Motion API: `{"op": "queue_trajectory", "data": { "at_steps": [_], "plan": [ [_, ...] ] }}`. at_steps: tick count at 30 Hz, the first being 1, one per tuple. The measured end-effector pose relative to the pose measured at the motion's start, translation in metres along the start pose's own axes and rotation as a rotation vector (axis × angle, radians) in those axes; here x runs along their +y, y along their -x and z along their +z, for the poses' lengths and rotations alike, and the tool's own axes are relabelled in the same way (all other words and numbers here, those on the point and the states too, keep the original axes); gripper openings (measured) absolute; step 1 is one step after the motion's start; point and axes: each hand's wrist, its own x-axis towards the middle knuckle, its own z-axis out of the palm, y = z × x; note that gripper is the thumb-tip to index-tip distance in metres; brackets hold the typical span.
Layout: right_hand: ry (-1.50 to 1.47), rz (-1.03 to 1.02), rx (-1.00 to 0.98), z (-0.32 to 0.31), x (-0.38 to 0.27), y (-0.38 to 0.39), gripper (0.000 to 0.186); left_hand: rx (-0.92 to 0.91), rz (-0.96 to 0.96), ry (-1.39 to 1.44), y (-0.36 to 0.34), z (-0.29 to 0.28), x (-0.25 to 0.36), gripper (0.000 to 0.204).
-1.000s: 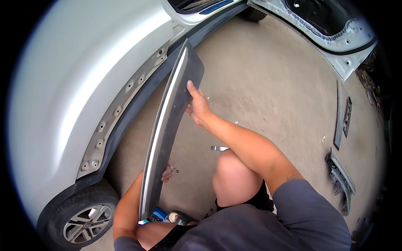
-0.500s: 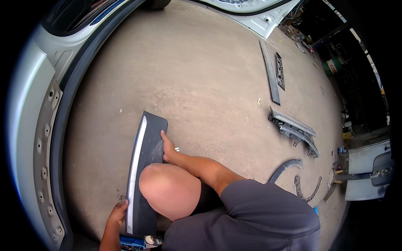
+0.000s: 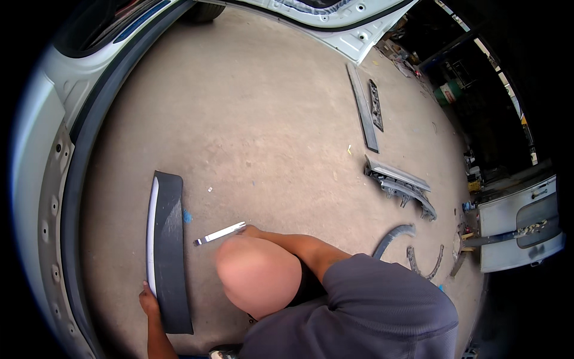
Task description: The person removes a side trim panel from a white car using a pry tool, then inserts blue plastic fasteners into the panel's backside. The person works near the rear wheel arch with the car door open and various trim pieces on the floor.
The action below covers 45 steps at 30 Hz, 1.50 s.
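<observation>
A dark grey plastic car trim panel [image 3: 170, 257], scuffed near its upper end and edged with a silver strip, stands lengthwise at the left. My left hand [image 3: 149, 300] grips its left edge low down, the thumb over the silver strip. To the right, beside my bent knee [image 3: 258, 272], my right hand [image 3: 250, 231] is closed at the end of a slim silver-white bar [image 3: 220, 234] with a forked tip and a dark far end. Part of that hand is hidden by the knee.
A white car body with a dark sill [image 3: 78, 173] curves along the left. An open white door [image 3: 341, 30] hangs at the top. Across the concrete floor at right lie a long grey strip [image 3: 362, 107], a slotted black piece [image 3: 375, 105], a bracketed trim piece [image 3: 402, 186] and curved arch trims [image 3: 394, 238].
My right hand has let go of the trim panel and come to the slim bar by the knee. The panel has shifted left, still held by my left hand. My view has swung a little right.
</observation>
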Motion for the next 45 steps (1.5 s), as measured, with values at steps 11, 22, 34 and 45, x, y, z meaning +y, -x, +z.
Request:
{"op": "queue_trajectory", "data": {
  "at_steps": [11,22,34,45],
  "plan": [
    [0.134,0.501,0.076,0.034,0.135,0.244,0.034,-0.219,0.16,0.082,-0.077,0.025,-0.071,0.063],
    [-0.234,0.34,0.366,0.113,0.127,0.294,0.028,-0.657,0.099,-0.155,-0.063,-0.022,0.01,0.026],
    [-0.258,-0.188,1.235,0.031,-0.157,0.491,0.019,-0.678,1.472,0.48,0.32,-0.065,0.337,0.053],
    [0.066,-0.413,1.133,0.041,-0.155,0.499,0.017,-1.139,1.185,0.773,0.373,0.008,0.339,0.04]
  ]
}}
